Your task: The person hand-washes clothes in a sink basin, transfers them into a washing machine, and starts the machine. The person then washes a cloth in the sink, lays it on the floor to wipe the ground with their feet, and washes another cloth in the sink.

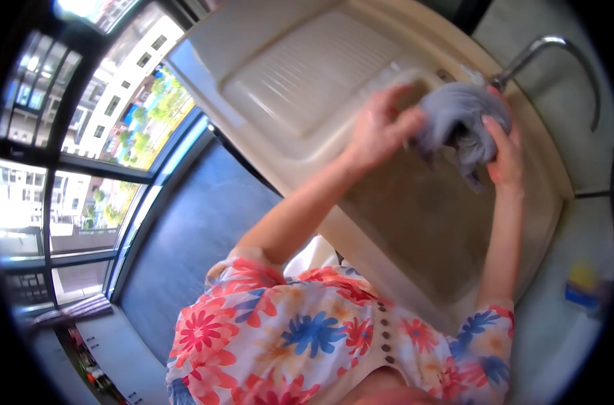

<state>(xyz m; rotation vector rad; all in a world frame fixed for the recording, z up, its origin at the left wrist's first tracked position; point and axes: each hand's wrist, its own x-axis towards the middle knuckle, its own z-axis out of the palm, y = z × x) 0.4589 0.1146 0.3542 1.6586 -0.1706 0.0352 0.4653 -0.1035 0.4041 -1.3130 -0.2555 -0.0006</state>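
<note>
A wet-looking grey cloth (462,121) is bunched up and hangs in loose folds over the basin of a beige sink (381,256). My right hand (506,152) grips it from the right side, thumb on the front and fingers partly hidden by the fabric. My left hand (381,128) is at the cloth's left edge, slightly blurred, with thumb and fingers apart. Its thumb tip meets or overlaps the edge; whether it touches cannot be made out. Just behind the cloth is the curved metal faucet (546,44).
A ribbed washboard slope (320,67) is moulded into the sink on the left. A yellow and blue object (581,285), perhaps a sponge, lies on the right. Tall windows (97,155) stand at the left, above a low cabinet (118,351).
</note>
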